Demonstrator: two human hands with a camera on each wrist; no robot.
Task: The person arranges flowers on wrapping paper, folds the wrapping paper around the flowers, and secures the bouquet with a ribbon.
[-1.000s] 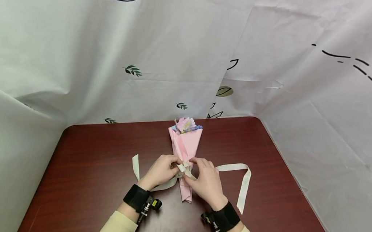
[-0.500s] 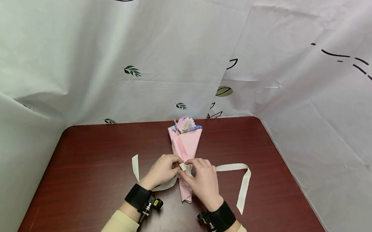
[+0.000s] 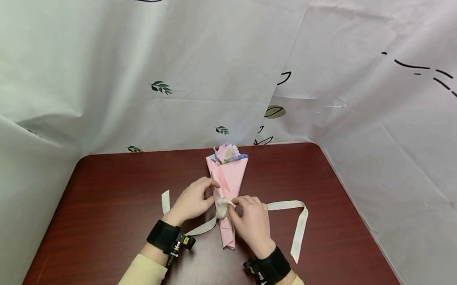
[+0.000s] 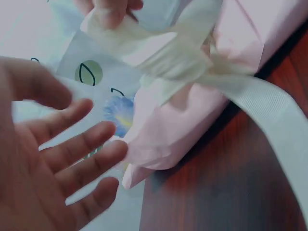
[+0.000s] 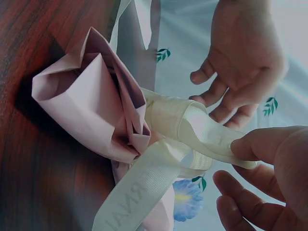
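A small bouquet [image 3: 232, 173] wrapped in pink paper lies on the table, its pink and blue flowers [image 3: 227, 153] toward the back edge. Cream ribbon [image 5: 163, 115] is wrapped around the narrow part of the wrapper, with a loop standing out from it. Between thumb and forefinger, my right hand [image 3: 252, 221] pinches that loop, as the right wrist view shows. My left hand [image 3: 194, 199] is off the ribbon, beside the bouquet's left side, its fingers spread and loosely bent with nothing in them [image 4: 72, 144].
One ribbon tail [image 3: 203, 227] runs left under my left hand; another tail [image 3: 299, 226] bends across the right of the dark red wooden table [image 3: 127, 182]. A pale printed cloth [image 3: 214, 63] hangs behind and along both sides. Each wrist wears a black strap with a camera.
My left hand has let go of the ribbon and moved up and left, away from the knot. My right hand still pinches the ribbon, and the loop now shows. The bouquet stays put.
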